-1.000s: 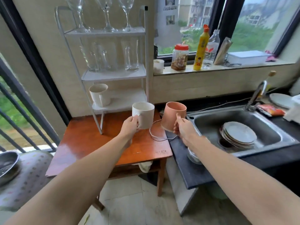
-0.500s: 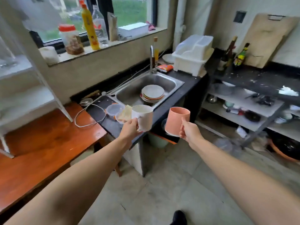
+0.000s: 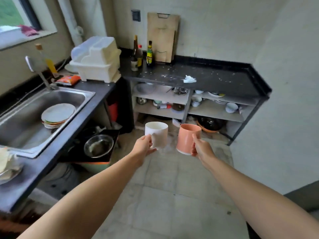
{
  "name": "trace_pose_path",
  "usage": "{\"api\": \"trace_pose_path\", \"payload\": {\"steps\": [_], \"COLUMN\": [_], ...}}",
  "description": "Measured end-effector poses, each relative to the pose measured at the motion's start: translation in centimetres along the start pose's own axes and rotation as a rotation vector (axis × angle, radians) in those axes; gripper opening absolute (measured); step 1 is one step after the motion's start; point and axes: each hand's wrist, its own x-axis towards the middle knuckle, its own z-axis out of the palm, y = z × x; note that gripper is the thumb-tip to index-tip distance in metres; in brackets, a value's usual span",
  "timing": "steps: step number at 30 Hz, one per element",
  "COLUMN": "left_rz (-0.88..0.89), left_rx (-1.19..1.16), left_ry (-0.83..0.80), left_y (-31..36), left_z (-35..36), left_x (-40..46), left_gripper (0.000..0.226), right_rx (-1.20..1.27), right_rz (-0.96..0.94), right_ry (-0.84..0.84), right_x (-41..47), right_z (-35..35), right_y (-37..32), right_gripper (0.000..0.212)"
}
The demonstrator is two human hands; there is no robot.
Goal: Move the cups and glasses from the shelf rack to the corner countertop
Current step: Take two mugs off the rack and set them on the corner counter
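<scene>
My left hand (image 3: 144, 145) grips the handle of a white mug (image 3: 158, 133), held upright over the tiled floor. Beside it, my right hand (image 3: 201, 149) holds a pink mug (image 3: 187, 138) by its handle, also upright. Both mugs look empty. The black corner countertop (image 3: 215, 78) lies ahead, beyond and above the mugs, dusted with white crumbs. The shelf rack is out of view.
A crumpled white tissue (image 3: 189, 79), several bottles (image 3: 139, 55) and a wooden cutting board (image 3: 163, 37) sit on the corner countertop. A white dish rack (image 3: 97, 61) and a sink (image 3: 27, 116) with stacked plates (image 3: 57, 114) are at left. Open shelves with bowls (image 3: 231, 106) run under the counter.
The view has swung right from the shelf rack and sink toward the corner countertop. Both hands still carry their mugs, now over the floor nearer that counter.
</scene>
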Motion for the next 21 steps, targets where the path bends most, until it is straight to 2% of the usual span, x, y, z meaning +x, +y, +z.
{"api": "trace_pose_path", "payload": {"steps": [2, 9, 13, 21], "left_rz": [-0.028, -0.07, -0.081, -0.052], "left_rx": [0.01, 0.027, 0.08, 0.162], "left_ry": [-0.043, -0.145, -0.212, -0.31], "left_y": [0.0, 1.3, 2.6, 7.5], "left_z": [5.8, 18.9, 25.3, 37.4], "left_x": [1.5, 6.5, 10.8, 23.8], "left_gripper": [0.032, 0.023, 0.022, 0.019], "right_rx": [0.023, 0.051, 0.129, 0.288], "right_rz": [0.01, 0.027, 0.077, 0.135], "right_ry": [0.048, 0.153, 0.204, 0.297], "right_x": [2.7, 9.5, 15.1, 29.8], "right_z": [-4.9, -15.4, -19.3, -24.2], "right_y": [0.1, -1.1, -1.7, -6.0], "right_gripper": [0.049, 0.046, 0.033, 0.035]}}
